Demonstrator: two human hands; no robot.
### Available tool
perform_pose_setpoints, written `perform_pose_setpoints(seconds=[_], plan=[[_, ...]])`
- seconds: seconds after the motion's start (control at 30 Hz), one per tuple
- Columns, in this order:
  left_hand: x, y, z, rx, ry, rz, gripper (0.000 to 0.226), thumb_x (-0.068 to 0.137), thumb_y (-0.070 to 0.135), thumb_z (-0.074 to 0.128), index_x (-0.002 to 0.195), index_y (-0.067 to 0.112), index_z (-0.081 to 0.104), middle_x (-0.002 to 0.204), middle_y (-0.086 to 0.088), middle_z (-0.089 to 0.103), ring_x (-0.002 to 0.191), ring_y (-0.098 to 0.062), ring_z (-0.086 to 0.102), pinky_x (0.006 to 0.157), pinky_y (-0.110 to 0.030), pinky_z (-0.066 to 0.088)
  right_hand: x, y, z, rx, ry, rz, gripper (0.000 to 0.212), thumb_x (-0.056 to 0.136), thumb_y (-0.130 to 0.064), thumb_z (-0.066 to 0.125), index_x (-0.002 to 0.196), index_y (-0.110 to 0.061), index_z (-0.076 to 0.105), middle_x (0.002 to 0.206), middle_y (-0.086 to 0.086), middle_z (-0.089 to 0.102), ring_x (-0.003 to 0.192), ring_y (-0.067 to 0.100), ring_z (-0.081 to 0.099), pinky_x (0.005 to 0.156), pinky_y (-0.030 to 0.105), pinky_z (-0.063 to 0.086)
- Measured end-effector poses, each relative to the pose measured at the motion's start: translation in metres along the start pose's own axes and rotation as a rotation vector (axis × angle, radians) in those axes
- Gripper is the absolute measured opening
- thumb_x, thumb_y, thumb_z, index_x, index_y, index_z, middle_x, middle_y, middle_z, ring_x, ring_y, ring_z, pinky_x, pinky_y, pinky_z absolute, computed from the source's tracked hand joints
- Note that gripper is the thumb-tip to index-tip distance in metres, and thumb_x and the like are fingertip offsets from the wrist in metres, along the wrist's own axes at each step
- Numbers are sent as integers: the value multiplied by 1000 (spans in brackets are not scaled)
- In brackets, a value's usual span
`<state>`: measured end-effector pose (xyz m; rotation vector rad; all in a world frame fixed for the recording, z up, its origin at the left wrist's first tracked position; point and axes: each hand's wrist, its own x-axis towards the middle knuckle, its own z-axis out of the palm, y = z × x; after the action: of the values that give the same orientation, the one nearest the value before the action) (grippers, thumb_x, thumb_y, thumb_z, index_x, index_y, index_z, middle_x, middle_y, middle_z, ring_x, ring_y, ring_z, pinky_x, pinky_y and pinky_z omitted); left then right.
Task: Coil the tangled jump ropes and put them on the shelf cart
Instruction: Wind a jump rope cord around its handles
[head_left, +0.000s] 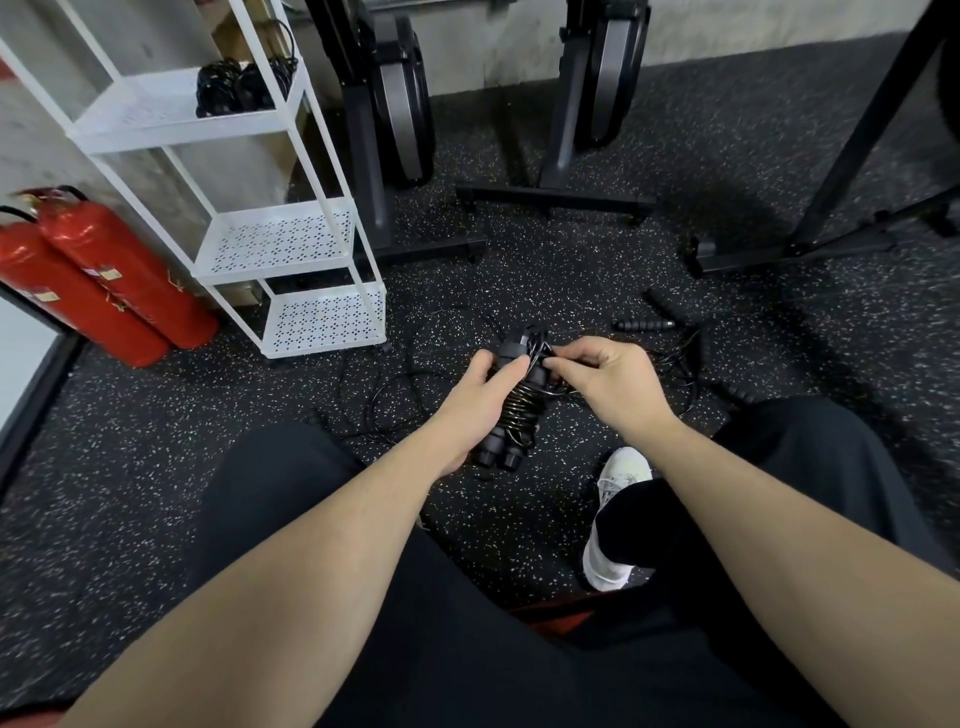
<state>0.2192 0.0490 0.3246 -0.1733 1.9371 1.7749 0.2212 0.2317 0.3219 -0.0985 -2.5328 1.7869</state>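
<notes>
My left hand (480, 402) grips a black jump rope bundle (514, 410), its two handles side by side with the cord wound tightly around them. My right hand (605, 376) pinches the loose cord end at the top of the bundle. More black rope (395, 395) lies tangled on the speckled floor beneath, with loose handles (644, 326) to the right. The white shelf cart (280, 239) stands at the upper left; coiled black ropes (241, 85) rest on its top shelf.
Two red fire extinguishers (98, 280) lean left of the cart. Black exercise machine bases (556, 200) and a rack foot (795, 249) stand behind the ropes. My legs in black trousers and a white shoe (615, 519) fill the foreground.
</notes>
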Motion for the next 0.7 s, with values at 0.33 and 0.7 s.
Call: perform_pose_setpoints(seconds=[0.33, 0.7], plan=[[-7, 6, -13, -257, -95, -234, 52, 97, 49, 65, 131, 12, 53, 103, -20, 74, 75, -37, 72, 63, -42, 60, -2, 4, 9, -176, -38, -42, 13, 89, -32, 77, 102, -32, 80, 91, -17, 77, 84, 10, 72, 81, 42, 59], [-5, 5, 5, -186, 5, -91, 33, 97, 41, 70, 113, 16, 57, 105, -17, 72, 78, -33, 72, 68, -44, 61, 0, -1, 8, -68, -6, 22, 20, 100, -20, 63, 117, -23, 74, 75, -27, 68, 64, -14, 58, 60, 6, 41]])
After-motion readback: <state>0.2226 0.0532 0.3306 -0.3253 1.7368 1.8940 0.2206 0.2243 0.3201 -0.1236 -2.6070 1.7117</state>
